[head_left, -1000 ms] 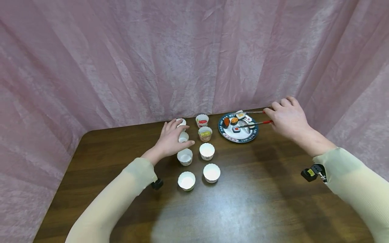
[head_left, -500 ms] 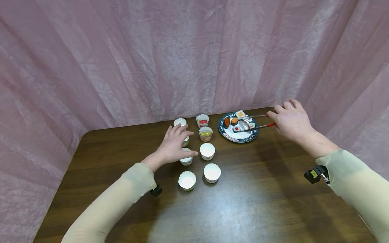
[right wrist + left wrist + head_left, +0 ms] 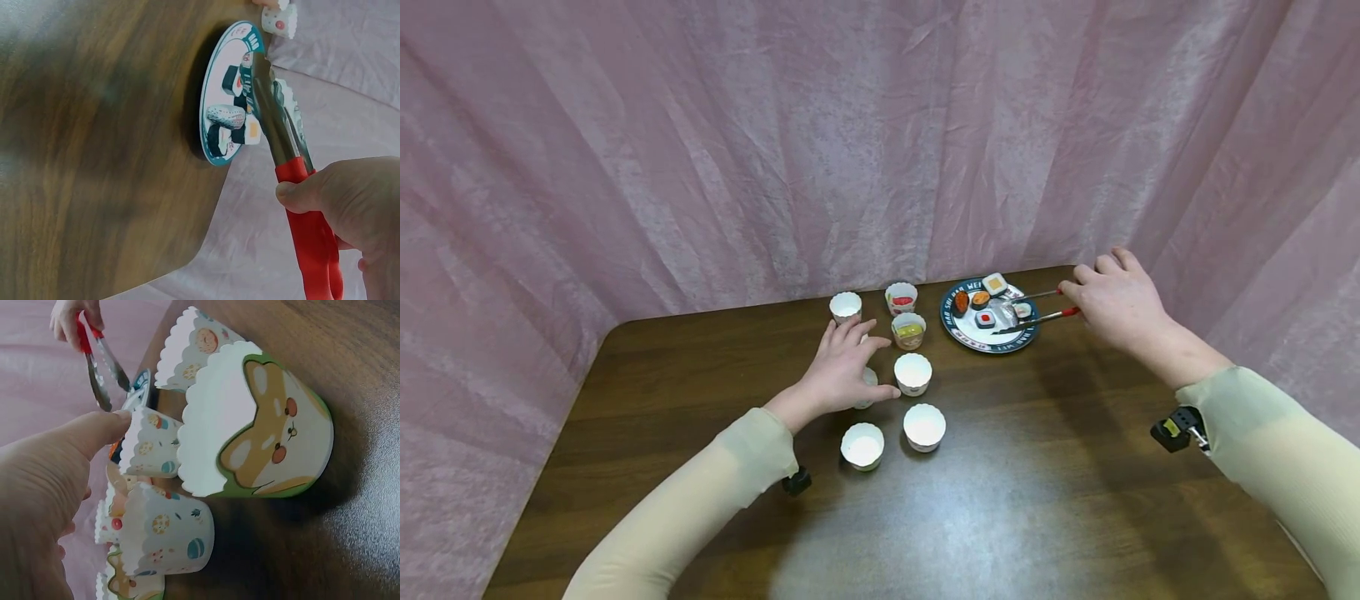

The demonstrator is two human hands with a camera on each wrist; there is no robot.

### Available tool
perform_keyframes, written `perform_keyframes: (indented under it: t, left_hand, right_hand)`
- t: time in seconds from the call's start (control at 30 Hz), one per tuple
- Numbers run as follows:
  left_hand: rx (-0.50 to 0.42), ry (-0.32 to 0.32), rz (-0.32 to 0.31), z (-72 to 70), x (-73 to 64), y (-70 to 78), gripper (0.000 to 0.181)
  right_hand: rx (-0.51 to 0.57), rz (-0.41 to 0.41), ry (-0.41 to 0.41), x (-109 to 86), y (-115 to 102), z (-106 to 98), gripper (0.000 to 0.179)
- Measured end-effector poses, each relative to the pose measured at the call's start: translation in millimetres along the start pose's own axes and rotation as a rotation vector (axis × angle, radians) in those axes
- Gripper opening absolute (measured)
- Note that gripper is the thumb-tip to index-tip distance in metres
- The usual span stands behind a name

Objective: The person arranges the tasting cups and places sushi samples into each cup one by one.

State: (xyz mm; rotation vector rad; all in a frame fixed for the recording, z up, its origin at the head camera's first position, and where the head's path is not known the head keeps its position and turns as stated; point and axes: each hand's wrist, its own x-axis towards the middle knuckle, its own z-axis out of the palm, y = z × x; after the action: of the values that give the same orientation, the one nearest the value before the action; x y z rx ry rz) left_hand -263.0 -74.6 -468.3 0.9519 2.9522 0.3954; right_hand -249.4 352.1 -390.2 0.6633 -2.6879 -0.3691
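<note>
My left hand [image 3: 842,368] is held over the left row of paper baking cups, fingers spread and thumb out, gripping none of them. It partly hides a cup [image 3: 868,379]. In the left wrist view the thumb points past a polka-scalloped cup [image 3: 169,531], and a cup with a dog face [image 3: 284,431] stands nearest. My right hand [image 3: 1116,304] grips red-handled metal tongs [image 3: 306,219]. Their tips are apart over a round plate [image 3: 950,323] of toy sushi. On it lie a red-centred roll [image 3: 985,319], an orange-topped piece [image 3: 961,302] and a yellow-centred square piece [image 3: 995,284].
Two cups of the right row have contents, one a red piece [image 3: 901,301], one a yellow-green piece [image 3: 910,331]. White cups stand nearer, including one at front right [image 3: 924,427] and one at front left [image 3: 862,447]. A pink curtain [image 3: 775,167] hangs behind the wooden table [image 3: 1000,500].
My left hand has moved right and nearer, uncovering the far left cup. The tongs' tips have shifted right over the plate, off the yellow-centred piece, which now shows fully.
</note>
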Motion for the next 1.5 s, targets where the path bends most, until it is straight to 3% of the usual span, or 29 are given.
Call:
perform_keyframes:
  t: [0.2, 0.77, 1.1, 1.5]
  left_hand:
    - [0.035, -0.009, -0.014, 7.5, 3.2, 5.6, 0.079]
    - [0.079, -0.043, -0.065, 24.1, 19.7, 15.3, 0.075]
    - [0.052, -0.039, -0.076, 29.7, 21.9, 18.5, 0.072]
    - [0.034, -0.041, -0.096, 34.1, 26.3, 20.5, 0.068]
  right_hand:
    - [0.001, -0.023, 0.018, 5.0, -2, 1, 0.039]
    - [-0.069, -0.036, -0.067, 29.9, -2, 0, 0.026]
    - [-0.091, -0.061, -0.025, 46.8, -9, 0, 0.014]
    - [-0.146, -0.078, -0.091, 64.2, -22, -3, 0.011]
